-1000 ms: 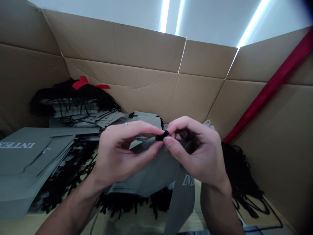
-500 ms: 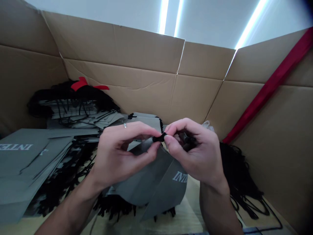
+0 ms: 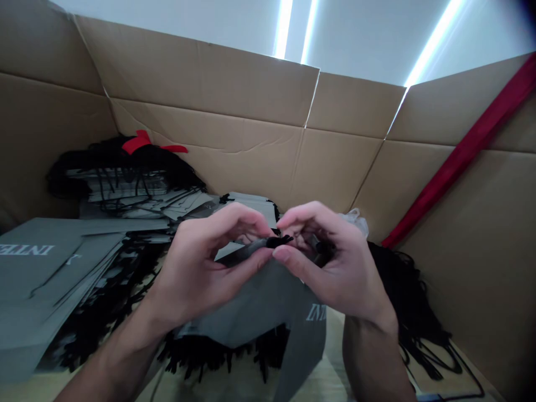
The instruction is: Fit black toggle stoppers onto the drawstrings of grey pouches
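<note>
My left hand (image 3: pixel 201 268) and my right hand (image 3: pixel 335 268) meet in the middle of the view, fingertips pinched together on a short black cord end (image 3: pixel 277 242). Under both hands hangs a grey paper bag (image 3: pixel 268 304) with white lettering; it sags down toward me. My right hand's curled fingers also hide more black cord. Both hands are closed in a pinch.
Tall cardboard walls (image 3: pixel 251 95) enclose the space, with a red strip (image 3: pixel 460 151) on the right. Flat grey bags (image 3: pixel 37 268) are stacked at left, a further stack with black cords and a red ribbon (image 3: pixel 140 142) behind. Loose black cords (image 3: pixel 414 312) lie at right.
The pinch on the cord end has shifted slightly and the fingers have turned; the grey bag under the hands has swung and refolded, its lettering now lower right.
</note>
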{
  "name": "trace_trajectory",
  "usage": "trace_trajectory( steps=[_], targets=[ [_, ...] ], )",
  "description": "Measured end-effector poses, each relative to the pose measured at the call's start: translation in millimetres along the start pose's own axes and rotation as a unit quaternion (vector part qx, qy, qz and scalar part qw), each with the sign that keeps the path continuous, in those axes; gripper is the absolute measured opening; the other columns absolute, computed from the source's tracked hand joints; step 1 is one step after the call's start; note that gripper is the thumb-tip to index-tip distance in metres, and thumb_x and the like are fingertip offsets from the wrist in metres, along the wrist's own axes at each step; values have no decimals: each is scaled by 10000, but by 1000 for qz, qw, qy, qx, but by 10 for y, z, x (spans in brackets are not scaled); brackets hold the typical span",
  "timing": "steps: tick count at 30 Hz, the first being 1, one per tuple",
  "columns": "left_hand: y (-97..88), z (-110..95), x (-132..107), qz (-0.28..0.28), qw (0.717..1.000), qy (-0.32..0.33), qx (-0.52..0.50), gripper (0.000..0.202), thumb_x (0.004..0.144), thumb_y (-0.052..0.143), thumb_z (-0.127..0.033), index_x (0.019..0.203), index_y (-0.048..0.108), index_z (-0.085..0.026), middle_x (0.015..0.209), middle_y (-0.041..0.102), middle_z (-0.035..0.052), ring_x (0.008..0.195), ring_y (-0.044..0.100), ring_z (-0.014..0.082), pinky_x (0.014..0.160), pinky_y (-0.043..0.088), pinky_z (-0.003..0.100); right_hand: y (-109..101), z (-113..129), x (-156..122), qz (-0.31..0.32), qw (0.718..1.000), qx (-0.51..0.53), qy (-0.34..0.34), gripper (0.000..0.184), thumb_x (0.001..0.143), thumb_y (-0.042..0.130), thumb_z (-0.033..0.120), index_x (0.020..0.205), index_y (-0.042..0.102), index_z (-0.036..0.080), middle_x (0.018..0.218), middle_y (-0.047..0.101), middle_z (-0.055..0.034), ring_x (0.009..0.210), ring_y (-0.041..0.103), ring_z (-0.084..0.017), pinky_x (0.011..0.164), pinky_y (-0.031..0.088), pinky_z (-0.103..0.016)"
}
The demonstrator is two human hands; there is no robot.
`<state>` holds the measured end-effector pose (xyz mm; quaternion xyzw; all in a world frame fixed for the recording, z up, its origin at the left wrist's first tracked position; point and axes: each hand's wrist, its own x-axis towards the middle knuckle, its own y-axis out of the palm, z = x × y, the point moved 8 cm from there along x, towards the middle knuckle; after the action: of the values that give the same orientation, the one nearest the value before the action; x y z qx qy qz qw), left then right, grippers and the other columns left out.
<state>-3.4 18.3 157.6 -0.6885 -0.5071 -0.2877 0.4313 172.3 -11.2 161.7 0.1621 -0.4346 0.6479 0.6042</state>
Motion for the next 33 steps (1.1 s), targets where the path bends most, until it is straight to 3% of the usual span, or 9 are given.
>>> trace_trajectory(
  steps=[4, 6, 9, 14, 21, 26, 30, 33],
  targets=[
    [30, 20, 29, 32, 999, -12, -35, 420, 889, 899, -143, 1247, 728, -281, 1050, 817, 5, 902, 790, 168, 783, 653, 225, -8, -10, 0, -2, 1000, -12, -2, 257, 897, 897, 76, 1033, 750, 237, 853, 695, 66, 679, 565, -71, 626, 481, -193],
    [71, 35, 60, 77, 996, -20, -42, 326, 942, 848, -175, 1244, 755, -256, 1031, 829, 17, 910, 798, 175, 783, 645, 227, -33, -7, -3, -15, 1000, -8, -2, 228, 915, 891, 100, 1035, 750, 234, 873, 707, 58, 678, 576, -72, 606, 472, -196],
    [80, 79, 87, 115, 992, -40, -19, 84, 993, 794, -203, 1074, 811, -218, 960, 839, 22, 879, 808, 179, 769, 638, 233, -47, 1, -1, -15, 1000, -14, -5, 176, 952, 864, 151, 1052, 744, 231, 870, 700, 46, 677, 586, -83, 604, 489, -205],
    [63, 31, 70, 116, 993, -8, -6, 144, 967, 802, -171, 1087, 843, -240, 925, 843, 15, 810, 791, 175, 729, 633, 241, 16, 12, 14, 37, 999, -21, -27, 349, 857, 965, 175, 1146, 781, 240, 999, 779, 3, 787, 687, -132, 684, 571, -240],
    [87, 35, 53, 128, 992, -6, -16, 121, 1000, 748, -140, 1023, 825, -231, 852, 814, 9, 747, 762, 160, 639, 580, 215, 9, -10, 22, 43, 999, 17, -21, 281, 848, 971, 158, 1051, 787, 221, 812, 706, 54, 596, 540, -71, 549, 487, -204],
    [43, 77, 42, 163, 983, -32, -73, 98, 972, 805, -179, 1035, 835, -248, 810, 797, 19, 629, 682, 152, 551, 532, 235, 20, -18, 20, 42, 996, 72, -19, 234, 852, 981, 209, 995, 795, 219, 758, 705, 46, 554, 554, -75, 474, 452, -195],
    [7, 75, 50, 160, 983, -56, -69, 21, 974, 815, -238, 981, 834, -240, 816, 793, 30, 672, 713, 174, 529, 513, 230, -7, -15, 28, 18, 998, 61, -30, 249, 844, 993, 225, 1002, 800, 224, 801, 729, 32, 582, 571, -82, 490, 466, -201],
    [18, 42, 59, 148, 987, -53, -40, 38, 983, 797, -254, 990, 822, -225, 826, 783, 28, 689, 708, 168, 534, 512, 223, 1, 17, 33, 21, 998, 32, -44, 243, 886, 953, 206, 1078, 806, 234, 915, 780, 13, 661, 632, -93, 582, 541, -212]
  ],
)
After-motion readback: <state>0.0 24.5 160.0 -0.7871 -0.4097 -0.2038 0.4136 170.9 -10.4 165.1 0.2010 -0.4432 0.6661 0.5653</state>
